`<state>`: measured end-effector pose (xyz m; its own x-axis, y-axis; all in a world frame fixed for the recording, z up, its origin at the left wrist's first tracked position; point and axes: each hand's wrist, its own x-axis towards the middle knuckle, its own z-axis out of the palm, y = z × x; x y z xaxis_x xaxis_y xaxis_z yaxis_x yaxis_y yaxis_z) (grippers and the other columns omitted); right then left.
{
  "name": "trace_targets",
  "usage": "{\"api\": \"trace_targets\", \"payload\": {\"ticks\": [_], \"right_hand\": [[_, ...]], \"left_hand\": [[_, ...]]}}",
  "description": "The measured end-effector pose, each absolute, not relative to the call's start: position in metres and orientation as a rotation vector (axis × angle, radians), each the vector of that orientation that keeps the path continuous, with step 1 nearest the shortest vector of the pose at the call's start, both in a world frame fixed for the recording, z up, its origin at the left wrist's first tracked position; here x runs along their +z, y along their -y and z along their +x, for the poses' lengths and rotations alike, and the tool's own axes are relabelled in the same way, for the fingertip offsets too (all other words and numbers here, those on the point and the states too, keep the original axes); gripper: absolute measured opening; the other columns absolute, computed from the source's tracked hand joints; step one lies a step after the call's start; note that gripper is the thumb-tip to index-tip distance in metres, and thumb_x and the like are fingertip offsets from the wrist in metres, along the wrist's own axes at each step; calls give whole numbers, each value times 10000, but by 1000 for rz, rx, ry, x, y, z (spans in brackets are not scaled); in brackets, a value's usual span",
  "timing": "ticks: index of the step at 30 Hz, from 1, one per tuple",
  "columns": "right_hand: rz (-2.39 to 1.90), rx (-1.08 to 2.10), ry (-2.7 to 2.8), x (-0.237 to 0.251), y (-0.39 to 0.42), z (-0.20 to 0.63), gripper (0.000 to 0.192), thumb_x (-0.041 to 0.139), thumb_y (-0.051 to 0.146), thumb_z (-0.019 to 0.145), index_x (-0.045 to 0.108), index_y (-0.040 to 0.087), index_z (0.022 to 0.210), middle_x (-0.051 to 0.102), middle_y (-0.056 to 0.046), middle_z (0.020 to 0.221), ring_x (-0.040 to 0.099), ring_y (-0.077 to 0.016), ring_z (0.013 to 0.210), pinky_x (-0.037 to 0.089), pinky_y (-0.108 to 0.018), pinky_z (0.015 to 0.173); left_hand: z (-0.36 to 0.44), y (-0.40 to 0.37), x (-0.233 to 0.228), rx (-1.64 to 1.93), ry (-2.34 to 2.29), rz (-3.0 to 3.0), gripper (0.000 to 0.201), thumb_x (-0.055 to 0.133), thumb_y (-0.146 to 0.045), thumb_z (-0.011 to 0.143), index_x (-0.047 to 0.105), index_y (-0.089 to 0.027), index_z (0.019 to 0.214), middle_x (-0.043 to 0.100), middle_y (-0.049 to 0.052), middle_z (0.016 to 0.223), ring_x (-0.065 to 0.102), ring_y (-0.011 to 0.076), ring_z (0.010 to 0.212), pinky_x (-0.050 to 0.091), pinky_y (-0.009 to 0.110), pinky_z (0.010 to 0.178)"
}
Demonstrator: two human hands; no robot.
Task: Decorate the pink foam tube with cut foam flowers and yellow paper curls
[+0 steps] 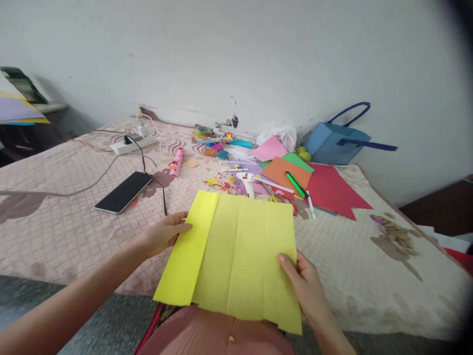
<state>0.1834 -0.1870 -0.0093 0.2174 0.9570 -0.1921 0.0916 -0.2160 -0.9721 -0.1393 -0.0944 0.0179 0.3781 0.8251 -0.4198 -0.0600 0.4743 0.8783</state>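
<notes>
A yellow paper sheet (251,246) with several upright creases is held up over the table's near edge. Its left strip is folded over and shows a brighter yellow. My left hand (166,234) pinches the sheet's left edge, thumb in front and fingers behind. At the right edge, my right hand (301,281) grips the paper the same way, with the fingers mostly hidden behind it. Just beyond the sheet's top edge lie a white glue gun (248,182) and a pair of scissors with red-orange handles (286,199), partly covered by the paper.
A phone (124,192) and a cabled power strip (133,144) lie at left. Coloured papers (334,190), a green cutter (295,185) and small craft bits spread behind the sheet. A blue bag (336,143) stands by the wall; a brownish pile (399,234) lies right.
</notes>
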Motion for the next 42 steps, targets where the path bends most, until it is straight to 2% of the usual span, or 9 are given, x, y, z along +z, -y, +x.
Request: {"api": "trace_targets", "payload": {"ticks": [5,8,10,16,23,27,31,36,42], "right_hand": [[-1587,1180,1091,-21,191,192,352,635,459,735,627,160,921,689,-70,831,611,-218,714,472,-282,579],[-1603,1194,1101,-23,192,193,339,636,455,732,629,169,913,686,-56,818,602,-209,699,455,-268,558],[-1604,1193,1095,-23,193,192,334,638,458,727,635,173,901,685,-48,805,598,-204,688,449,-263,553],[-1600,1195,1042,-24,196,194,369,645,469,720,626,176,944,689,-54,813,604,-214,691,457,-272,560],[-1632,1168,981,-26,202,207,398,623,504,725,618,186,963,692,-65,874,614,-232,725,475,-292,595],[-1646,1166,963,-27,205,212,425,615,500,731,605,180,1010,687,-62,851,604,-227,713,471,-290,588],[-1649,1127,1038,-26,206,213,352,625,492,722,611,181,885,669,-47,797,579,-210,686,452,-272,573],[-1641,1055,1105,-21,203,212,291,635,464,719,593,188,801,635,-16,709,545,-182,637,432,-252,548],[-1673,979,1067,-19,199,227,334,641,491,705,585,194,845,672,-31,760,585,-197,643,456,-273,554]], "left_hand": [[-138,103,16,830,-1419,1504,465,569,-342,771,397,-212,1183,590,54,961,593,180,725,478,316,622],[-122,123,14,825,-1613,2020,212,501,-348,828,494,-201,980,569,59,935,559,179,747,433,320,668],[-105,139,11,631,-1536,2162,206,477,-400,841,497,-195,827,566,47,852,550,173,707,413,307,639],[-72,155,3,199,-1605,2204,319,530,-445,783,464,-197,973,565,91,1010,566,270,904,406,359,731],[-80,148,5,241,-1570,2172,197,331,-321,892,437,-180,980,579,110,995,584,245,872,407,355,741],[-72,149,5,164,-1658,2190,295,440,-416,842,450,-181,1021,583,129,1026,577,296,925,404,368,729],[-65,148,6,128,-1692,2220,369,481,-446,808,456,-166,1047,583,155,1040,574,333,925,400,382,701],[-79,140,3,272,-1577,2162,214,409,-156,782,450,-188,990,608,65,808,594,221,750,364,304,621],[-129,108,17,786,-1381,1935,245,473,-236,793,432,-202,1032,481,-47,647,479,113,582,350,229,552]]}}
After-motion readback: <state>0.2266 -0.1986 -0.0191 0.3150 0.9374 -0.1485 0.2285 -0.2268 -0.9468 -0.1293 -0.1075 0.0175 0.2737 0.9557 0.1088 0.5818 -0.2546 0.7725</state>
